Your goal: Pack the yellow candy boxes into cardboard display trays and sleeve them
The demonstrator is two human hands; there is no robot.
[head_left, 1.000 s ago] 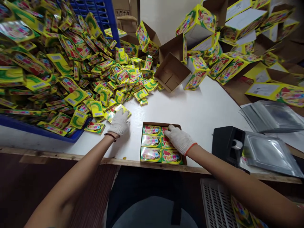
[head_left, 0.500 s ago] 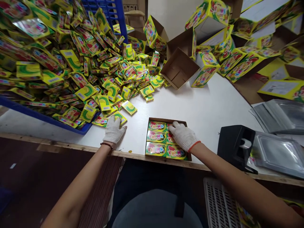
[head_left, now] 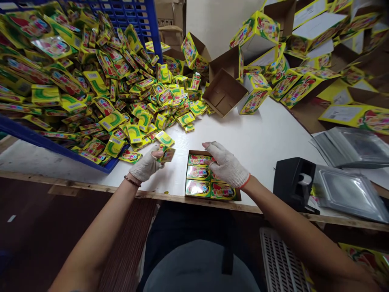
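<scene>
My left hand (head_left: 148, 162), in a white glove with bare fingertips, grips a small yellow-green candy box (head_left: 167, 154) just above the table. My right hand (head_left: 226, 162), gloved the same way, hovers over the display box (head_left: 187, 172) with thumb and fingers apart and nothing between them. Rows of small candy boxes (head_left: 198, 173) lie flat inside that display box, their printed faces up; my right hand hides some on the right side. Near my left hand, a loose candy box (head_left: 165, 138) lies on the table beside the heap.
A large heap of candy boxes (head_left: 103, 101) spills from a tipped blue crate (head_left: 91, 164) at left. Open cartons (head_left: 226, 93) crowd the back and right. A black tape dispenser (head_left: 293, 182) and clear plastic trays (head_left: 349, 194) sit at right. The wooden table edge (head_left: 170, 198) runs in front.
My left hand has lifted a candy box off the table and brought it rightward. My right hand has risen from the boxes in the display box, its fingers spreading.
</scene>
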